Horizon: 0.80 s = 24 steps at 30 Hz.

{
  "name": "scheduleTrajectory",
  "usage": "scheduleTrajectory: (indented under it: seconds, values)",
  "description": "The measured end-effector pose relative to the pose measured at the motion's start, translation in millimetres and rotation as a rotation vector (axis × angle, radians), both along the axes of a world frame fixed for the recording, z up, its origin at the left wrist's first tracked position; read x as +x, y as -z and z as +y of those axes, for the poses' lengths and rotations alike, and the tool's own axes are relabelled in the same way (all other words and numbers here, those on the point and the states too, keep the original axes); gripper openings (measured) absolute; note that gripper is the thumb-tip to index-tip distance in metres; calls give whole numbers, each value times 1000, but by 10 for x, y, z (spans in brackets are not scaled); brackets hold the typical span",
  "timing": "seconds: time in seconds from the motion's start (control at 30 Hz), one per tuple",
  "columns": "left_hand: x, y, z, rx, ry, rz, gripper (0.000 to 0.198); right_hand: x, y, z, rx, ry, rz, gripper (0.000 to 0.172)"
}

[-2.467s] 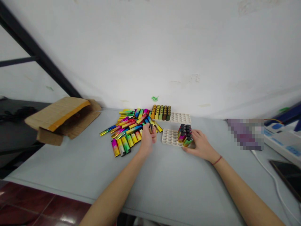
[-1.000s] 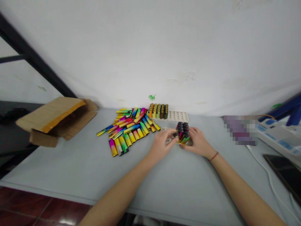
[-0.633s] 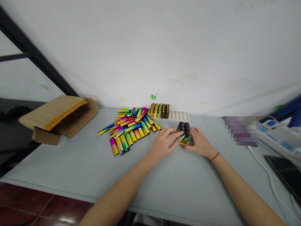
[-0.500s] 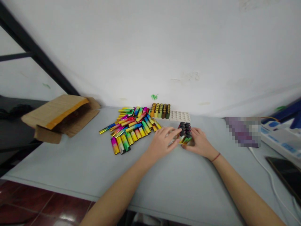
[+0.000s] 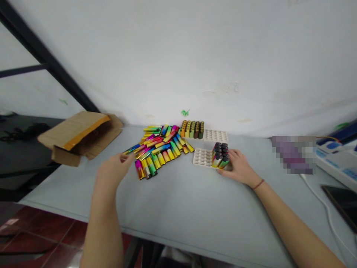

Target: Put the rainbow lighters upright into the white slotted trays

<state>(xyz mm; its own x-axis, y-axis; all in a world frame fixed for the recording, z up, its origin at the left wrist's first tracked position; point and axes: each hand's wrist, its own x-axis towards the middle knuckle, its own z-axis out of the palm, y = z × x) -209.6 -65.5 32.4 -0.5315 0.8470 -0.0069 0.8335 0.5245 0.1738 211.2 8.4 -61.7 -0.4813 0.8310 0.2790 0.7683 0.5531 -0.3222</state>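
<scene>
Just beyond left hand (image 5: 113, 171), grip loose and empty: lighter pile (image 5: 158, 149), nearest ones slanting toward it. Right hand (image 5: 237, 167) clasps tray (image 5: 202, 158).

A grey table (image 5: 178, 208) fills the middle of the view, its top smooth and matt. Behind the table rises a white wall (image 5: 178, 56), evenly lit, with faint stains and a small green mark (image 5: 184, 112) just above the table's far edge. Left of the table a black metal beam (image 5: 47, 61) slants up across the wall, and a thinner black bar (image 5: 19, 70) meets it. Below the table's near edge lies a floor of glossy dark red tiles (image 5: 30, 238).
</scene>
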Motion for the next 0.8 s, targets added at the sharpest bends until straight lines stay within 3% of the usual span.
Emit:
scheduleTrajectory:
  seconds: [0.1, 0.23, 0.37, 0.5, 0.6, 0.8]
  values:
    - [-122, 139, -56, -141, 28, -110, 53, 1, -3, 0, 0, 8, -3, 68]
    - [-55, 262, -49, -137, 86, -138, 46, -2, -7, -6, 0, 12, -7, 67]
    - [-50, 285, -36, -125, 52, -82, 33, -8, -11, -14, 4, 20, -7, 68]
    - [-125, 221, -48, -68, 58, -105, 26, -11, -13, -11, 6, 26, -7, 67]
    - [-64, 98, -25, 63, 211, -196, 21, -8, -12, -6, 2, 17, -8, 66]
    - [565, -124, 229, 306, 437, -656, 28, 0, -2, -2, 11, 7, 3, 66]
